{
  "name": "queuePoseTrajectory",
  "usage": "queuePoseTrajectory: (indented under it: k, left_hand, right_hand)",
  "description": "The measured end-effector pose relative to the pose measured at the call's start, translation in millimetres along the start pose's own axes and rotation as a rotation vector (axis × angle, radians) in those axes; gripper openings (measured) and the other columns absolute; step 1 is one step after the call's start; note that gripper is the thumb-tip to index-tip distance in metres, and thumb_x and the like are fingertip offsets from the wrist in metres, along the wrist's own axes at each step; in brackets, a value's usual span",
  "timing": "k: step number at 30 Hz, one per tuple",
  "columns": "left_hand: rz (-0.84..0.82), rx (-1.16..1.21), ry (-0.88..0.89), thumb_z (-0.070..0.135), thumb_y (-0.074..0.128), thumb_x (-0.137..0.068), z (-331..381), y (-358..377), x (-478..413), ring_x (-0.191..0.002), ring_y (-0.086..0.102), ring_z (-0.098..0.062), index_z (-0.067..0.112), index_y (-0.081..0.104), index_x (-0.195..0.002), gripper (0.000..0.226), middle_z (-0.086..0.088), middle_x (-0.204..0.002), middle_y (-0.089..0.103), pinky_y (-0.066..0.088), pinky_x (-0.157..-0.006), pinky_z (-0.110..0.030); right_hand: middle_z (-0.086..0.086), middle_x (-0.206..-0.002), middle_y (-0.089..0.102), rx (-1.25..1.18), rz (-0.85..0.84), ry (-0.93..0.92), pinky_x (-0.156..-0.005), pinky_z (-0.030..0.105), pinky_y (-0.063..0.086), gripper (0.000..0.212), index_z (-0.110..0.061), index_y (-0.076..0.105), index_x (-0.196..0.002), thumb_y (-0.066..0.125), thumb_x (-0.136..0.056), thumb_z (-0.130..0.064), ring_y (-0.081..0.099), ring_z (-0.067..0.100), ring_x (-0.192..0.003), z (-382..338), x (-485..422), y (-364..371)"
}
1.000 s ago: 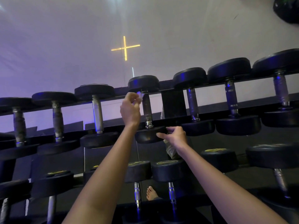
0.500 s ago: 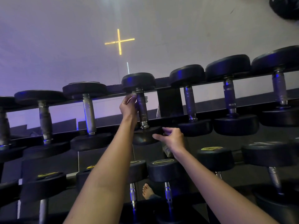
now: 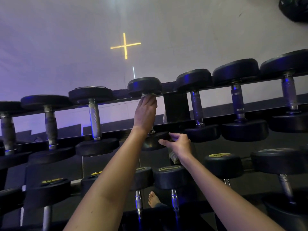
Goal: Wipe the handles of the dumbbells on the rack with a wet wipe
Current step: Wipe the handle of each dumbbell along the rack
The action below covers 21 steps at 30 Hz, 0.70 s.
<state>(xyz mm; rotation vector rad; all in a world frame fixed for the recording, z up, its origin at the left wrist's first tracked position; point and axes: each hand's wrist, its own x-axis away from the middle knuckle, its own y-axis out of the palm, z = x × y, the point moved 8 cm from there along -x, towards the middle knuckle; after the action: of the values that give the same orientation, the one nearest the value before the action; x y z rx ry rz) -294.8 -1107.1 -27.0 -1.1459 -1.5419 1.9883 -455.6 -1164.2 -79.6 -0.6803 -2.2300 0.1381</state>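
Presently the handle [image 3: 152, 130] of the centre dumbbell [image 3: 144, 85] on the rack [image 3: 176, 107], its axis running 12 to 6 o'clock, is gripped by the left hand [image 3: 145, 112], the wipe [image 3: 147, 96] peeking out at 12 o'clock. Its near head [image 3: 152, 143], at 5 o'clock, is held by the curled right hand [image 3: 179, 145]; most of handle and wipe is hidden.

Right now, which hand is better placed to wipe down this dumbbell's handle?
Left. The left hand wraps the handle with the wet wipe, up by the far head, so it could slide down. The right hand shows no wipe; it grips the near head, steadying it.
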Motion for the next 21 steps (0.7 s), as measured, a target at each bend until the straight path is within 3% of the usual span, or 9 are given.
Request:
queuePoseTrajectory:
  k: [2,4,7,10,12,14,18,21]
  left_hand:
    - [0.098,0.180,-0.138,-0.001,0.072,-0.074,-6,-15,-1,-0.104,0.060,-0.023,0.004,0.070,-0.095,0.022,-0.007,-0.104,0.069,0.049,-0.088,-0.029]
    - [0.230,0.469,-0.501,-0.003,0.065,-0.079,-26,-27,7,-0.093,0.060,-0.020,0.004,0.070,-0.089,0.014,-0.008,-0.098,0.068,0.045,-0.078,-0.022]
    - [0.360,0.925,-1.024,-0.001,0.063,-0.082,-48,-14,27,-0.085,0.059,-0.013,0.010,0.064,-0.079,0.012,-0.007,-0.091,0.065,0.048,-0.071,-0.022]
    - [0.418,1.370,-1.338,0.000,0.061,-0.086,-56,16,41,-0.069,0.058,-0.007,0.015,0.056,-0.076,0.018,0.000,-0.079,0.060,0.047,-0.057,-0.016]
    - [0.360,1.623,-1.480,0.005,0.059,-0.089,-55,37,50,-0.068,0.057,-0.012,0.017,0.055,-0.080,0.015,-0.001,-0.080,0.059,0.048,-0.054,-0.020]
    - [0.279,1.651,-1.441,0.008,0.060,-0.089,-57,36,50,-0.071,0.058,-0.013,0.017,0.056,-0.082,0.012,-0.001,-0.082,0.061,0.050,-0.057,-0.022]
    - [0.055,1.277,-1.059,0.006,0.066,-0.085,-60,3,56,-0.071,0.065,-0.011,0.017,0.064,-0.078,0.013,0.005,-0.075,0.067,0.055,-0.067,-0.026]
    - [-0.196,1.076,-0.914,0.005,0.069,-0.082,-50,0,85,-0.072,0.066,-0.016,0.030,0.068,-0.072,0.027,0.004,-0.075,0.069,0.057,-0.073,-0.039]
  right_hand:
    - [0.010,-0.117,0.064,-0.010,0.001,0.003,-0.095,0.031,0.047,0.072,-0.008,0.059,-0.124,0.088,-0.061,-0.025,0.059,0.020,-0.108,1,0,0]
    - [0.010,-0.118,0.064,-0.028,-0.005,0.004,-0.096,0.031,0.046,0.072,-0.007,0.058,-0.126,0.087,-0.062,-0.023,0.058,0.021,-0.110,2,1,2]
    - [0.010,-0.118,0.064,-0.028,-0.002,-0.004,-0.097,0.032,0.046,0.073,-0.007,0.058,-0.126,0.087,-0.061,-0.024,0.058,0.021,-0.111,1,-1,0]
    - [0.011,-0.119,0.063,-0.028,-0.008,-0.008,-0.097,0.031,0.046,0.073,-0.006,0.059,-0.125,0.087,-0.060,-0.023,0.058,0.020,-0.111,1,-2,0]
    - [0.011,-0.119,0.063,-0.036,-0.005,-0.006,-0.096,0.030,0.046,0.072,-0.006,0.059,-0.124,0.088,-0.059,-0.023,0.059,0.019,-0.109,2,-2,0]
    - [0.011,-0.119,0.063,-0.044,-0.007,-0.006,-0.093,0.027,0.046,0.072,-0.007,0.060,-0.123,0.088,-0.059,-0.023,0.059,0.019,-0.109,2,-2,0]
    - [0.012,-0.118,0.064,-0.069,-0.006,0.001,-0.091,0.025,0.045,0.071,-0.005,0.061,-0.121,0.088,-0.058,-0.020,0.059,0.019,-0.107,3,-4,-1]
    - [0.013,-0.117,0.064,-0.085,-0.016,0.009,-0.091,0.024,0.045,0.071,-0.005,0.061,-0.121,0.089,-0.058,-0.019,0.059,0.017,-0.103,5,-3,-1]
